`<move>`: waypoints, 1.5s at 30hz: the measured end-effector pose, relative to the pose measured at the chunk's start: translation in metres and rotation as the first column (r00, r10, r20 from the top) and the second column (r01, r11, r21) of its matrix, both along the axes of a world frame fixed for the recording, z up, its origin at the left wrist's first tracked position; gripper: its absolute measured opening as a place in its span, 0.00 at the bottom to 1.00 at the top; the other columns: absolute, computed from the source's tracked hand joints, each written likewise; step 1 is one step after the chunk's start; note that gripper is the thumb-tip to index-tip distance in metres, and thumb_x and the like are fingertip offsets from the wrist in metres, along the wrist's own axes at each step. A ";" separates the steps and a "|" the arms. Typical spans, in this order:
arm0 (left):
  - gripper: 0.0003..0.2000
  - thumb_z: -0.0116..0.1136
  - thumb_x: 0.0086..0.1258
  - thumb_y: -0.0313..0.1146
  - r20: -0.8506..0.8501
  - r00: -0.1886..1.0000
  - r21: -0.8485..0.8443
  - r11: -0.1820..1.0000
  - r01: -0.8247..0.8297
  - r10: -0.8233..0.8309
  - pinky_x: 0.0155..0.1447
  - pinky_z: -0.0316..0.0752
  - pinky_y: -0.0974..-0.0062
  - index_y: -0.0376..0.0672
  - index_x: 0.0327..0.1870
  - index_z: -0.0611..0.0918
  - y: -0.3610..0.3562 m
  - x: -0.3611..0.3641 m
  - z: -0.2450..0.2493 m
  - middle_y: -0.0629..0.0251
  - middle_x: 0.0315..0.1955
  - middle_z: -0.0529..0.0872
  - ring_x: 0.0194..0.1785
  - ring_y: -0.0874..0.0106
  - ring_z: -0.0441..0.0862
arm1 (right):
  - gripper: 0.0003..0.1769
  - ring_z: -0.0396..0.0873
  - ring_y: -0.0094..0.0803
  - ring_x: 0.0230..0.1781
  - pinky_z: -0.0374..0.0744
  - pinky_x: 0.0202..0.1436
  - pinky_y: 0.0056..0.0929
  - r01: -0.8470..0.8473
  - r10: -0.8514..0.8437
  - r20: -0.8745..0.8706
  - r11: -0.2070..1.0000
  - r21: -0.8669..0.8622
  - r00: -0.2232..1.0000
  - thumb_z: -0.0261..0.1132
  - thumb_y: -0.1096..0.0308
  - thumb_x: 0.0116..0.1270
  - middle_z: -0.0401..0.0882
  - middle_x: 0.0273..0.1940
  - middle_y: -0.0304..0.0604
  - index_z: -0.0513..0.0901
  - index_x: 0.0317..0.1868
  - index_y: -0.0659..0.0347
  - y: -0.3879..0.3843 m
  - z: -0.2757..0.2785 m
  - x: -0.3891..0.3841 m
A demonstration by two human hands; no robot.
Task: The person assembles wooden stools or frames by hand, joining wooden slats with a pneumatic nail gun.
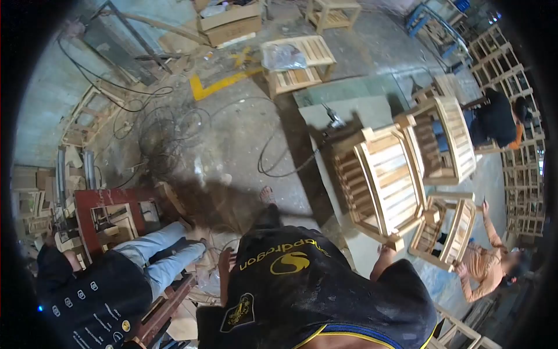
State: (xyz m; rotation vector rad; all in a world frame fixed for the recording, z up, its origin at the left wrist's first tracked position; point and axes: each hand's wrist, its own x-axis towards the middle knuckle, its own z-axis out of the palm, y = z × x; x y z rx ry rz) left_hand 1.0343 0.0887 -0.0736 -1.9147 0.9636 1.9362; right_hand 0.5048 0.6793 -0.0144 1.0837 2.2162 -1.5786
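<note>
My right hand (386,253) grips the near corner of a slatted wooden table (390,181), which stands tilted in view on a large board-topped surface (308,119). The fingers are partly hidden by the table's leg. My left hand (226,260) hangs low beside my dark shirt, holding nothing that shows, its fingers loosely apart. Beyond the table's far side lies a corded power tool (333,116), its black cable running down to the floor.
A co-worker in tan (488,264) holds another slatted wooden frame (444,230) at right. Another person in dark clothing (494,119) stands behind more slatted furniture (450,139). A person in jeans (157,256) is at left. Cables (157,125) lie across the floor; a slatted table (311,52) stands ahead.
</note>
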 end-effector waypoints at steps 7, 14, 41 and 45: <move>0.21 0.52 0.67 0.50 -0.095 0.995 -0.222 0.975 0.016 -0.038 0.35 0.72 0.70 0.46 0.53 0.77 -0.140 -0.145 0.077 0.62 0.39 0.86 0.35 0.71 0.83 | 0.30 0.80 0.46 0.41 0.76 0.36 0.48 -0.282 0.458 0.444 0.869 -0.407 0.770 0.52 0.43 0.66 0.80 0.47 0.50 0.72 0.56 0.60 -0.172 -0.076 0.048; 0.22 0.57 0.68 0.48 -0.357 0.459 -0.208 0.548 0.810 -0.814 0.43 0.77 0.69 0.41 0.55 0.77 -0.296 -0.379 0.078 0.66 0.46 0.82 0.42 0.76 0.79 | 0.23 0.83 0.32 0.33 0.78 0.30 0.30 -0.793 0.850 0.191 0.526 -0.307 0.490 0.60 0.50 0.64 0.84 0.33 0.45 0.79 0.45 0.63 -0.452 0.052 -0.080; 0.15 0.54 0.62 0.26 0.302 0.257 -0.937 -0.236 0.258 -0.918 0.54 0.72 0.59 0.41 0.50 0.80 -0.566 -1.070 -0.127 0.47 0.46 0.82 0.51 0.49 0.77 | 0.28 0.79 0.37 0.43 0.75 0.47 0.35 0.063 -0.137 0.131 0.888 0.456 0.982 0.68 0.56 0.49 0.82 0.39 0.46 0.78 0.45 0.70 -0.608 -0.170 -0.386; 0.17 0.52 0.63 0.26 0.338 -0.004 -0.901 -0.325 0.288 -0.941 0.59 0.69 0.59 0.41 0.55 0.78 -0.554 -1.118 -0.155 0.47 0.51 0.79 0.55 0.48 0.74 | 0.35 0.78 0.38 0.43 0.75 0.49 0.32 -0.054 -0.068 0.344 0.942 0.332 0.936 0.70 0.66 0.44 0.79 0.44 0.48 0.70 0.54 0.69 -0.598 -0.218 -0.386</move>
